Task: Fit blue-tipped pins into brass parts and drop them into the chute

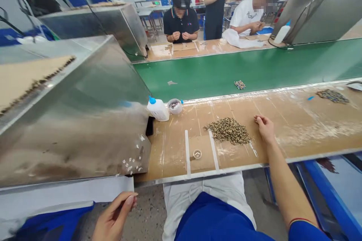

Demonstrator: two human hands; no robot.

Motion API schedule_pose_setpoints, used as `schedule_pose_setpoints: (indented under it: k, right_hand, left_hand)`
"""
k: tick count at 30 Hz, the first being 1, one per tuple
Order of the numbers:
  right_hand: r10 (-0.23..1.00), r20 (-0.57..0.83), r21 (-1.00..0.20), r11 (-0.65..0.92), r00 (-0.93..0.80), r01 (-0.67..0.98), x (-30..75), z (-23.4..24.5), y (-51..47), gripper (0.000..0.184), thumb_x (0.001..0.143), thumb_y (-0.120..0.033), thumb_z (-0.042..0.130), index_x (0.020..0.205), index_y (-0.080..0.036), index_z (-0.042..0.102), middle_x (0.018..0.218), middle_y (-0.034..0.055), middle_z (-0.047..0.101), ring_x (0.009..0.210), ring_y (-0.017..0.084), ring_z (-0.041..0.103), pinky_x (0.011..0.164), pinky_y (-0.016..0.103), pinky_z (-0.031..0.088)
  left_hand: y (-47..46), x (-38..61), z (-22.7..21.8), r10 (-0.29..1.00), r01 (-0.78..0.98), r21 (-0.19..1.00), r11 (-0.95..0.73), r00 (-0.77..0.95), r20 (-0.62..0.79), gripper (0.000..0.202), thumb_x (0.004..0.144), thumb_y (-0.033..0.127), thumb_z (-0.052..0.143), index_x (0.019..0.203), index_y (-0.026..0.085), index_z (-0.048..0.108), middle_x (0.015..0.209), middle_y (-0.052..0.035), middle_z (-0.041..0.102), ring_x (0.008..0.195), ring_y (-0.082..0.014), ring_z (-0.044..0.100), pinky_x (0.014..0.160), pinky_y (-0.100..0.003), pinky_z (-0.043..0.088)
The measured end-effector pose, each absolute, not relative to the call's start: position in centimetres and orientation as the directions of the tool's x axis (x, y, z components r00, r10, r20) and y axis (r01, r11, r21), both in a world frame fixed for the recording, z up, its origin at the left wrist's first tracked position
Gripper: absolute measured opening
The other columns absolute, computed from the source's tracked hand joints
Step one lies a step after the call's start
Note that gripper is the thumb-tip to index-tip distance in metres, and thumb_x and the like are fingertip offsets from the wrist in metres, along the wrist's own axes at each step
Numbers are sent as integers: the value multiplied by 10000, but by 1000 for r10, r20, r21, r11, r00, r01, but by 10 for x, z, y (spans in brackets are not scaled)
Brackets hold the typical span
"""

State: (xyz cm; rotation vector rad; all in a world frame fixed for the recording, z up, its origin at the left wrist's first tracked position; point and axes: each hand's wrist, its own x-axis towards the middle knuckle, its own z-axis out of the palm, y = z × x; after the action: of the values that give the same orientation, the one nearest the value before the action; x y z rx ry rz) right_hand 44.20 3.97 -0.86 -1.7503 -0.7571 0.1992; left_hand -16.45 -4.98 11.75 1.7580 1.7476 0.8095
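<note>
Box (93,120), metal, large: at the left of my counter (172,150); white scraps (131,164) on its lower right corner.

My left hand (114,216): in front of the counter's edge, below the box; fingers curled, thumb close to them; whether they pinch anything small, I cannot tell.

Bottle (158,111), white, blue cap: upright, beside the box.

Tub (175,107), round: just right of the bottle.

Strips (187,152), two, white: on the counter before me.

Cup (197,154), small, clear: between the strips.

Pile (230,131), small brass-coloured pieces: on the counter, right of the cup.

Heap (240,84), smaller: beyond, on the green belt (198,79).

My right hand (266,128): right of the pile, apart from it; fingers bent, nearly closed, contents uncertain.
</note>
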Motion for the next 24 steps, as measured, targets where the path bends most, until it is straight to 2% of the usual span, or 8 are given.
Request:
schedule_pose_setpoints:
  k: [2, 5, 8, 11, 17, 19, 21, 24]
  right_hand:
    - [474, 256, -937, -91, 842, 337, 427, -15, 0, 493, 793, -709, 504, 790, -218, 556, 768, 44, 661, 694, 176, 637, 728, 378, 566]
    - [394, 251, -953, -60, 884, 297, 410, -20, -28, 471, 811, -686, 524, 804, -215, 532, 764, 13, 645, 676, 135, 631, 714, 326, 564]
    - [397, 224, -960, -65, 890, 271, 397, -22, -34, 399, 826, -599, 595, 844, -201, 576, 780, 7, 660, 697, 121, 639, 702, 288, 560]
    - [370, 212, -969, -37, 905, 242, 387, -22, -37, 328, 834, -522, 643, 843, -197, 602, 754, -7, 655, 665, 117, 621, 658, 272, 554]
    - [353, 287, -957, 56, 891, 286, 351, -5, -54, 347, 837, -552, 674, 837, -214, 593, 705, -20, 629, 593, 120, 589, 591, 267, 533]
    - [421, 337, -936, 54, 842, 347, 322, 1, -58, 319, 862, -528, 671, 870, -213, 618, 719, -16, 634, 589, 118, 577, 586, 263, 523]
    - [592, 329, -929, 65, 736, 364, 284, 5, -60, 283, 907, -494, 645, 932, -213, 650, 758, -1, 656, 618, 120, 592, 599, 261, 523]
    - [897, 173, -964, 69, 407, 257, 229, 3, -57, 306, 919, -461, 653, 1120, -231, 644, 896, 37, 710, 709, 147, 662, 670, 302, 569]
  left_hand:
    - [-35, -140, 110, 989, 519, 855, 12, 120, -87, 516, 782, 693, 667, 742, 187, 758, 695, -49, 736, 595, -194, 692, 563, -250, 587]
    - [-10, -97, 88, 939, 308, 948, 76, 298, -173, 553, 782, 704, 685, 754, 156, 756, 640, -46, 674, 582, -144, 620, 592, -239, 553]
    - [9, -56, 60, 909, 71, 980, 186, 365, -199, 569, 736, 712, 736, 743, 145, 692, 600, -8, 578, 535, -98, 510, 518, -205, 454]
    - [19, -24, 33, 886, -165, 938, 304, 412, -215, 573, 734, 705, 754, 749, 150, 610, 612, 22, 489, 542, -80, 450, 486, -178, 379]
    - [18, -1, 1, 869, -249, 933, 260, 482, -113, 576, 835, 721, 657, 746, 165, 535, 575, 56, 387, 495, -70, 362, 478, -192, 337]
    - [14, -2, -3, 873, -196, 960, 199, 480, -83, 559, 893, 712, 583, 776, 166, 549, 577, 55, 395, 496, -75, 363, 492, -202, 346]
    - [9, -4, -2, 869, -95, 989, 109, 492, -49, 502, 957, 648, 526, 841, 163, 582, 613, 40, 448, 525, -83, 402, 529, -212, 376]
    - [3, -5, 4, 849, 59, 997, -48, 529, 10, 341, 1017, 464, 500, 933, 159, 630, 700, 8, 551, 604, -99, 489, 614, -227, 429]
